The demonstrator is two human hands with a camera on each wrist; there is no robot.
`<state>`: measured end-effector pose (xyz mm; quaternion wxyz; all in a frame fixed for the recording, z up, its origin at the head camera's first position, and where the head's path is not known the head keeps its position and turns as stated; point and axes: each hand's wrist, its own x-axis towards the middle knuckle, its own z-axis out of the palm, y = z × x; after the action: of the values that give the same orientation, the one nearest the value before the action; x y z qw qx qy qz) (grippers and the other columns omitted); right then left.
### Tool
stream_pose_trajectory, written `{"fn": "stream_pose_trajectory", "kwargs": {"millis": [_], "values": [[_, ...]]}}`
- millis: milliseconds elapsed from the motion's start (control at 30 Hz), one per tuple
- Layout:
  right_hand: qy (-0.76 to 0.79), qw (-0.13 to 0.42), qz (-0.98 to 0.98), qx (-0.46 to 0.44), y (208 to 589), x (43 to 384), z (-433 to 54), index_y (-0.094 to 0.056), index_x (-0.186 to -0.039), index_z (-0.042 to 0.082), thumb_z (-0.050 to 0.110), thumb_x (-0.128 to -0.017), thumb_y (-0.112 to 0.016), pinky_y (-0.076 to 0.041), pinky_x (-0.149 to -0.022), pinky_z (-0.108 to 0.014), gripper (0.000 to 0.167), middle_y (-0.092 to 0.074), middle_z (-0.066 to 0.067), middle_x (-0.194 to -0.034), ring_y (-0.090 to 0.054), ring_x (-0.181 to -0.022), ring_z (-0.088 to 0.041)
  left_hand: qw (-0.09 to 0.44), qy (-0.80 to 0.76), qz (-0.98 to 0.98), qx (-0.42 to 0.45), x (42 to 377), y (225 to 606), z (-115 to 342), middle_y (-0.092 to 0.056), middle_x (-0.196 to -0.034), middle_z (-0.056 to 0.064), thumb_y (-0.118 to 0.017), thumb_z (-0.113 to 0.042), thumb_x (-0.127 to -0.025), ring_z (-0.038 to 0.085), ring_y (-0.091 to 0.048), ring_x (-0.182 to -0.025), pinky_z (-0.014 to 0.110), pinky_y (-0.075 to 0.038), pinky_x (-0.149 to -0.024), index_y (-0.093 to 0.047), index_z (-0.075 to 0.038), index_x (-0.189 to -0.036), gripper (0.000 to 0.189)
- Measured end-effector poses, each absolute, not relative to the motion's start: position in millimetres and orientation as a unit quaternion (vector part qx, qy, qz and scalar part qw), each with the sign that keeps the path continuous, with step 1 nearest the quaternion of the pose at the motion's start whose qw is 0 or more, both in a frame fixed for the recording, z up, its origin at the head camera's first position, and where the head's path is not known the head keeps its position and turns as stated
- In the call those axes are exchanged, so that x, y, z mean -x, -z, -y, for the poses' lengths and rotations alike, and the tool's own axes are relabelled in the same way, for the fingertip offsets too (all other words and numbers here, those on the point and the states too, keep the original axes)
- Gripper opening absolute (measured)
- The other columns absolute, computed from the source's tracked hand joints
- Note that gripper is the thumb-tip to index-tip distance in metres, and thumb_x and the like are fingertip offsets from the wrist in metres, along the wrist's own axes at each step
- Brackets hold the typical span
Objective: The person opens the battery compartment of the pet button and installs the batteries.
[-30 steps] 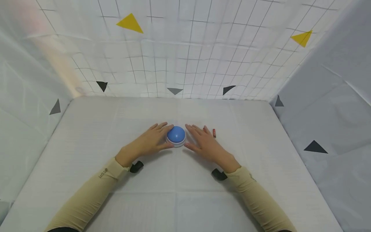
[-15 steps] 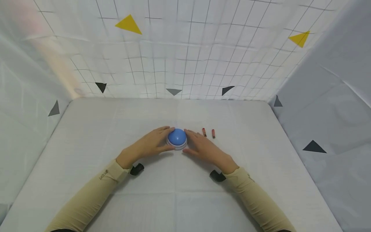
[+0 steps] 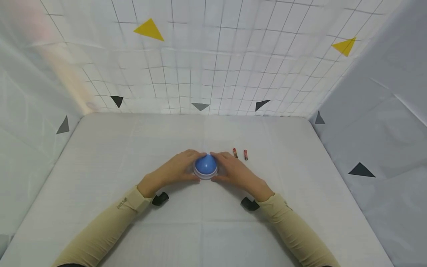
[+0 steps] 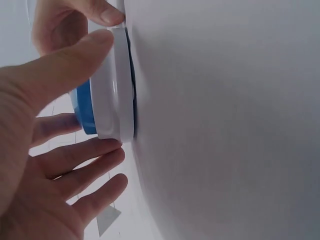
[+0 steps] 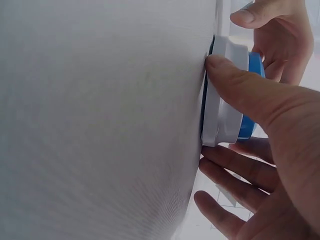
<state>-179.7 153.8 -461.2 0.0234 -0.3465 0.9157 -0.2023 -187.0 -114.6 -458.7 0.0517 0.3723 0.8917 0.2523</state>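
Observation:
A round push button with a blue dome (image 3: 205,164) and a white base (image 4: 111,90) sits on the white table between both hands. My left hand (image 3: 178,168) holds its left side, with the thumb (image 4: 75,62) across the near side of the base and the fingers round the far side. On the opposite side my right hand (image 3: 235,170) grips it in the same way, its thumb (image 5: 235,80) on the base. The base's dark underside edge shows close against the table in both wrist views. Fingertips of both hands meet near the dome's far edge in the head view.
Two small red batteries, a left one (image 3: 235,152) and a right one (image 3: 245,154), lie just beyond the right hand. White sheeting with grid lines (image 3: 200,81) rises behind the table, and grey-white sheets (image 3: 377,148) stand at the sides.
The push button has shifted toward the person and slightly right. The right hand has come in from beside it to hold it, uncovering the left battery; the left hand has moved along.

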Motion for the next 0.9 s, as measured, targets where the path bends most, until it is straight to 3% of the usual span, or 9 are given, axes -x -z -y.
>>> {"fn": "stream_pose_trajectory", "kwargs": {"millis": [600,900], "values": [[0.164,-0.007,-0.918,0.362,454,176,-152,-0.048,-0.153,-0.001,0.042,-0.080,-0.093,-0.055,-0.105,-0.043,0.096,-0.069,-0.014,-0.132,-0.066,-0.122,-0.027,0.040,-0.250,-0.893,-0.373,176,456,105,-0.061,-0.146,0.016,-0.096,-0.025,-0.078,0.034,-0.061,-0.133,0.052,-0.052,-0.110,-0.050,-0.009,-0.154,0.090],[0.166,-0.008,-0.915,0.367,453,174,-151,-0.055,-0.147,0.000,0.046,-0.079,-0.093,-0.057,-0.102,-0.040,0.091,-0.072,-0.012,-0.128,-0.069,-0.117,-0.025,0.034,-0.250,-0.891,-0.378,172,460,101,-0.059,-0.144,0.017,-0.096,-0.029,-0.078,0.033,-0.061,-0.131,0.050,-0.053,-0.110,-0.048,-0.007,-0.155,0.093]]}}
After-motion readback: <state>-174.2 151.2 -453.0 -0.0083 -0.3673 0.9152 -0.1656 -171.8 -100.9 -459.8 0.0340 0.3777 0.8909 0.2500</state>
